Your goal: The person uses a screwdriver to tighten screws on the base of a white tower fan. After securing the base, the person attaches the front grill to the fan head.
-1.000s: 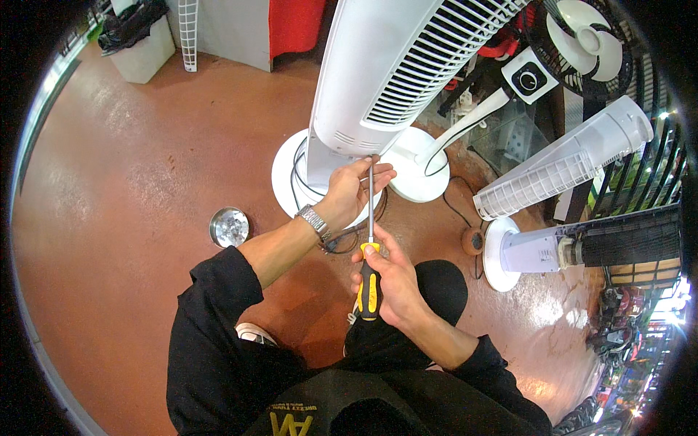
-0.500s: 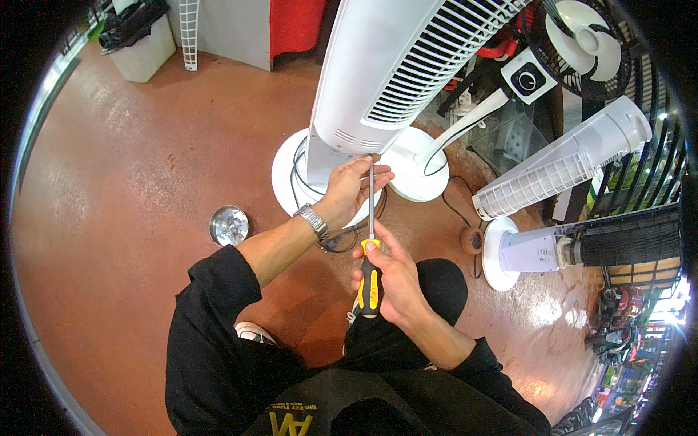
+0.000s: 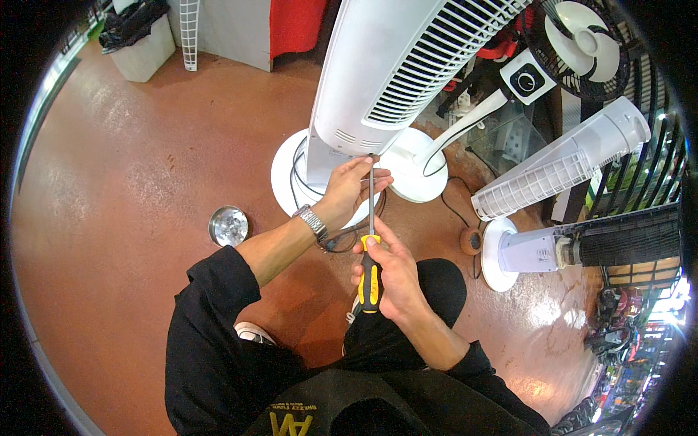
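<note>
A white tower fan (image 3: 363, 80) stands upright before me on its round white base (image 3: 282, 163). In my right hand (image 3: 396, 270) is a screwdriver (image 3: 371, 280) with a black and yellow handle and a long metal shaft. The shaft points away from me, its tip at the lower part of the fan's housing, just under a set of small slots. My left hand (image 3: 345, 190), with a metal watch at the wrist, pinches around the shaft's tip with thumb and forefinger, its other fingers stretched out beside the shaft. The fingertips hide what the tip meets.
On the floor to the left lies a round metal bowl (image 3: 229, 226) with small parts inside. Right of the tower fan stand a white pedestal fan (image 3: 472, 123), a detached white housing with a grille (image 3: 538, 185), and an opened fan on its base (image 3: 502, 254). A bin (image 3: 145, 54) is far left.
The screwdriver handle has turned slightly in my right hand, showing more of its yellow stripe, and has shifted a little away from me. My left hand has stayed almost in place.
</note>
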A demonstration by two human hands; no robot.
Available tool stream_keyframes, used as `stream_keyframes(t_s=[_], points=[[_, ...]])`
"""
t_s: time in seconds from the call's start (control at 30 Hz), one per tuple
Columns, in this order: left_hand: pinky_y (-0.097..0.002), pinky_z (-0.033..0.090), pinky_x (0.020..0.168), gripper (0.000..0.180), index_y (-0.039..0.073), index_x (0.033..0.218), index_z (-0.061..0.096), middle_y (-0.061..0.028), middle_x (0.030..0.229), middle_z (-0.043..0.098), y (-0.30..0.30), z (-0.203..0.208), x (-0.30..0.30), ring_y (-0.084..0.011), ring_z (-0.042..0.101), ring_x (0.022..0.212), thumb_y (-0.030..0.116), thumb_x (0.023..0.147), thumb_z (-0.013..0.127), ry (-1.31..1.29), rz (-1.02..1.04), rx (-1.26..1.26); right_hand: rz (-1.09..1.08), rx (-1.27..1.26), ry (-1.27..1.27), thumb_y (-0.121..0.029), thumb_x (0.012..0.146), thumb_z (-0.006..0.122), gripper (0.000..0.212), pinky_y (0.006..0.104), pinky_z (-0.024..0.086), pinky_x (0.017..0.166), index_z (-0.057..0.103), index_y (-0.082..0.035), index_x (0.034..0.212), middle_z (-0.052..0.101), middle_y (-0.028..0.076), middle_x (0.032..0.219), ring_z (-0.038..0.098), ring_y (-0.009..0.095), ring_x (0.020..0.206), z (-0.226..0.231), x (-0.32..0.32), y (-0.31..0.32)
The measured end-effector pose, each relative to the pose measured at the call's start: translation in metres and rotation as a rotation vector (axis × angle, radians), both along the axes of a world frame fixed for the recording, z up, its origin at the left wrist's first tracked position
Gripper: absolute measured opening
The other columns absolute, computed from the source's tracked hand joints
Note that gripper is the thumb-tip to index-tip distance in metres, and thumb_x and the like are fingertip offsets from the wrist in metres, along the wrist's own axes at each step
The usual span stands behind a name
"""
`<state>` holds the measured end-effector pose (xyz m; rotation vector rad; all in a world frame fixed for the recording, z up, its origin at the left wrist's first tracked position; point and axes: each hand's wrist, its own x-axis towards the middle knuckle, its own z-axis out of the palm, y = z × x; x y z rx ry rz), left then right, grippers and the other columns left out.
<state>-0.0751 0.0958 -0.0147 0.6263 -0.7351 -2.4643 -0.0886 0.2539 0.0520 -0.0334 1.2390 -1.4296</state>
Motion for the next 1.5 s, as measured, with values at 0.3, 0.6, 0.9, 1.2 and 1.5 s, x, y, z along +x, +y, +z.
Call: stream_keyframes(t_s=[0.3, 0.6, 0.9, 1.2, 1.5], points=[[-0.0283, 0.053, 0.088, 0.032, -0.005, 0.122, 0.044, -0.0231, 0.111, 0.057, -0.002, -0.001, 0.001, -0.0263, 0.061, 0.103, 0.017, 0.099, 0.043, 0.021, 0.003, 0.004, -0.104, -0.055, -0.08, -0.011, 0.096, 0.047, 0.048, 0.0298, 0.045, 0.056, 0.035, -0.016, 0.142, 0.052, 0.008, 0.092, 0.052, 0.018, 0.066, 0.0, 0.011, -0.006], [-0.0297, 0.052, 0.092, 0.032, -0.009, 0.115, 0.048, -0.022, 0.111, 0.058, -0.001, -0.001, 0.002, -0.025, 0.061, 0.104, 0.017, 0.098, 0.046, -0.031, 0.013, 0.027, -0.086, -0.031, -0.045, -0.011, 0.097, 0.046, 0.048, 0.03, 0.044, 0.056, 0.035, -0.017, 0.143, 0.05, 0.007, 0.091, 0.051, 0.018, 0.066, -0.001, 0.011, -0.006], [-0.0245, 0.055, 0.083, 0.032, -0.007, 0.115, 0.052, -0.0141, 0.107, 0.058, -0.003, -0.008, 0.001, -0.0197, 0.061, 0.097, 0.019, 0.096, 0.051, -0.024, -0.014, 0.003, -0.108, -0.051, 0.001, -0.012, 0.097, 0.045, 0.047, 0.0304, 0.043, 0.055, 0.034, -0.015, 0.143, 0.05, 0.008, 0.09, 0.05, 0.018, 0.064, -0.003, 0.018, -0.009], [-0.0231, 0.054, 0.079, 0.029, -0.006, 0.106, 0.057, -0.0114, 0.098, 0.061, -0.006, 0.001, 0.002, -0.0163, 0.063, 0.089, 0.021, 0.095, 0.055, -0.17, -0.017, -0.103, -0.091, -0.087, -0.003, -0.015, 0.099, 0.041, 0.042, 0.0305, 0.049, 0.058, 0.035, -0.01, 0.14, 0.053, 0.008, 0.094, 0.055, 0.019, 0.069, -0.009, 0.016, -0.008], [-0.0242, 0.055, 0.076, 0.026, -0.006, 0.102, 0.06, -0.0122, 0.094, 0.064, -0.01, 0.001, 0.004, -0.0166, 0.065, 0.085, 0.019, 0.094, 0.057, -0.254, -0.016, -0.24, -0.23, -0.008, 0.154, -0.004, 0.087, 0.063, 0.051, 0.0322, 0.053, 0.06, 0.032, -0.007, 0.127, 0.057, 0.013, 0.107, 0.062, 0.02, 0.077, -0.04, 0.043, 0.013]])
